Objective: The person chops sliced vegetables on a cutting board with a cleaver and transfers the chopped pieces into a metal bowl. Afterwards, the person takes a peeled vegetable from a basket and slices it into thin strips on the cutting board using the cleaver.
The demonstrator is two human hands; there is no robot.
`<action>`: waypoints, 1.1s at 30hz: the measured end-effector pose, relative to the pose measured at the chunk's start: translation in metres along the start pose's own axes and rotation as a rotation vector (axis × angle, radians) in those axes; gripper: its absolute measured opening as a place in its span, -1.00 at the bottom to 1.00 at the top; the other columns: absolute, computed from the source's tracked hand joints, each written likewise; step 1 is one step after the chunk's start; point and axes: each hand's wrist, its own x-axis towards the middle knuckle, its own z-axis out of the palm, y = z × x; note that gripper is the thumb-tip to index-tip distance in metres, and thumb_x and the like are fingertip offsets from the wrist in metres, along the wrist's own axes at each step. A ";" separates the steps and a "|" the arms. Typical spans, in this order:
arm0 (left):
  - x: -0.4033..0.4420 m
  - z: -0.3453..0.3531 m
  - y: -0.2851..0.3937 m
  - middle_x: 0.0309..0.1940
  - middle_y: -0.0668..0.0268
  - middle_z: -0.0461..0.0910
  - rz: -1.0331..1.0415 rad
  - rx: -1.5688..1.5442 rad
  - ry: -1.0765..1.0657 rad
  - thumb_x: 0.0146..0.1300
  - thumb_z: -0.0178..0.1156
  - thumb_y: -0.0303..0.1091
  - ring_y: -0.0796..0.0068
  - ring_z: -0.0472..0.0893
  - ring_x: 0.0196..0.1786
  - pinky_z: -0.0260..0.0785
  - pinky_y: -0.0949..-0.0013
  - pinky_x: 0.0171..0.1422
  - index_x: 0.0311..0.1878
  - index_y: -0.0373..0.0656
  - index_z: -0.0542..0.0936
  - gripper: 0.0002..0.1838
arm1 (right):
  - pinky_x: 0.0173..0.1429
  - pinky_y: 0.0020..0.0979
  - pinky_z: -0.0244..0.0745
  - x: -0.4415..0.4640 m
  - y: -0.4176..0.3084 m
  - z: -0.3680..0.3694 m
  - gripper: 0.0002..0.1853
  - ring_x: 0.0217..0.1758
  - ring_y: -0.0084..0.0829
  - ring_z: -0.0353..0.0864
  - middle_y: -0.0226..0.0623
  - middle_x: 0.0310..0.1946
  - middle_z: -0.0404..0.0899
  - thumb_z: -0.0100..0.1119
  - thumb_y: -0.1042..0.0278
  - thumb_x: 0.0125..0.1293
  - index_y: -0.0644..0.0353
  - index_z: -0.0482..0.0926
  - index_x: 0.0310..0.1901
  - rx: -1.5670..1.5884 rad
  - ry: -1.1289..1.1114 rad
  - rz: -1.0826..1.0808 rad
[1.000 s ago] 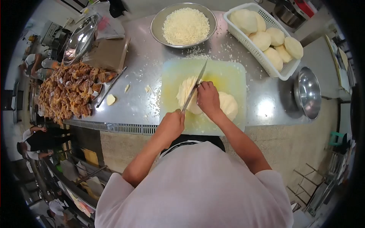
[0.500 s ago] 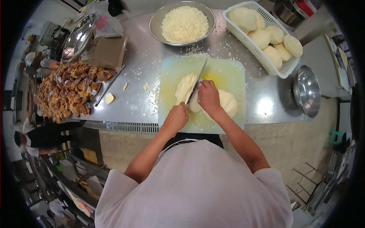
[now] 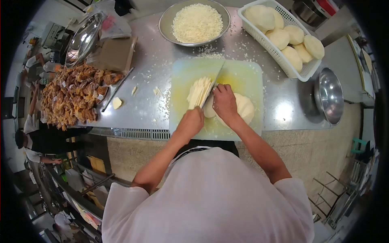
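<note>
My left hand [image 3: 191, 122] is closed round the handle of a long knife [image 3: 219, 76], whose blade slants up and away over a pale green cutting board [image 3: 247, 73]. On the blade's left side lies a fanned stack of thin pale strips [image 3: 199, 91]. My right hand [image 3: 225, 101] has its fingers curled on a pale peeled vegetable piece [image 3: 209, 109], close beside the blade. Another peeled round piece [image 3: 244, 108] rests on the board, partly under my right wrist.
A steel bowl [image 3: 166, 27] of diced pale bits stands behind the board. A white basket [image 3: 275, 56] holds several peeled rounds. An upright-tilted steel bowl [image 3: 329, 96] is at right. Wrapped brown pieces [image 3: 75, 97] and a dark rod [image 3: 117, 90] lie left. A person [image 3: 46, 139] stands at far left.
My left hand and the knife have shifted slightly right, and the sliced strips have spread beside the blade. My right hand stays on the piece. The person at far left has moved.
</note>
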 end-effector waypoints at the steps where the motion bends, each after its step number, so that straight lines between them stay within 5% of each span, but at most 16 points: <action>1: -0.005 -0.013 0.013 -0.54 -0.26 0.51 0.000 -0.008 0.003 0.43 -0.04 -0.31 -0.30 0.55 -0.37 0.37 -0.09 -0.30 -0.31 -0.43 0.49 -0.67 | 0.08 -0.27 0.44 -0.003 0.002 0.001 -0.65 -0.03 -0.13 0.41 -0.17 -0.17 0.49 0.26 0.56 -0.13 0.27 0.56 -0.19 -0.006 -0.003 -0.004; 6: -0.036 -0.038 0.022 -0.55 -0.25 0.50 -0.152 -0.104 -0.142 0.44 -0.05 -0.28 -0.29 0.55 -0.41 0.38 -0.06 -0.33 -0.32 -0.43 0.49 -0.65 | 0.08 -0.27 0.44 -0.001 -0.002 -0.001 -0.68 -0.05 -0.12 0.42 -0.17 -0.21 0.49 0.27 0.55 -0.14 0.28 0.56 -0.23 0.007 0.060 0.016; 7: -0.028 -0.020 0.010 -0.57 -0.23 0.50 -0.003 -0.001 -0.038 0.45 -0.06 -0.27 -0.28 0.54 -0.44 0.38 -0.03 -0.35 -0.32 -0.43 0.49 -0.64 | 0.08 -0.27 0.44 -0.004 -0.001 0.001 -0.68 -0.05 -0.12 0.42 -0.17 -0.21 0.49 0.27 0.55 -0.14 0.28 0.56 -0.23 0.008 0.055 0.023; 16: -0.032 -0.027 0.012 -0.57 -0.20 0.52 -0.140 -0.069 -0.152 0.45 -0.05 -0.26 -0.24 0.55 -0.48 0.38 -0.01 -0.38 -0.31 -0.43 0.50 -0.63 | 0.06 -0.30 0.41 -0.004 0.001 0.003 -0.67 -0.08 -0.16 0.41 -0.16 -0.22 0.48 0.30 0.48 -0.16 0.30 0.55 -0.26 -0.060 0.046 0.008; 18: -0.014 0.001 -0.008 -0.61 -0.17 0.52 0.003 -0.050 -0.032 0.46 -0.07 -0.24 -0.17 0.55 -0.55 0.39 0.01 -0.41 -0.31 -0.43 0.49 -0.62 | 0.08 -0.30 0.40 -0.001 0.000 0.000 -0.69 -0.08 -0.16 0.40 -0.16 -0.25 0.48 0.30 0.47 -0.17 0.29 0.55 -0.28 -0.044 0.033 -0.004; 24: -0.028 -0.044 0.034 -0.62 -0.19 0.51 -0.165 -0.080 -0.202 0.45 -0.06 -0.28 -0.17 0.57 -0.54 0.39 -0.02 -0.40 -0.33 -0.45 0.48 -0.63 | 0.08 -0.31 0.38 0.000 -0.002 -0.002 -0.69 -0.08 -0.16 0.40 -0.15 -0.27 0.47 0.30 0.50 -0.17 0.31 0.54 -0.29 -0.107 0.034 -0.024; 31: 0.008 0.016 0.003 -0.56 -0.24 0.52 -0.005 -0.039 0.018 0.44 -0.05 -0.29 -0.26 0.57 -0.43 0.40 -0.05 -0.34 -0.34 -0.43 0.52 -0.64 | 0.05 -0.25 0.39 -0.006 0.007 0.000 -0.78 -0.09 -0.15 0.41 -0.18 -0.28 0.47 0.23 0.54 -0.11 0.30 0.55 -0.33 0.058 0.030 -0.008; 33: 0.010 0.006 0.005 -0.55 -0.24 0.52 -0.026 -0.092 -0.013 0.43 -0.04 -0.30 -0.27 0.57 -0.40 0.40 -0.06 -0.30 -0.34 -0.43 0.52 -0.65 | 0.03 -0.20 0.40 -0.006 0.005 0.000 -0.78 -0.09 -0.14 0.41 -0.20 -0.27 0.47 0.20 0.56 -0.10 0.27 0.56 -0.31 0.015 0.226 -0.009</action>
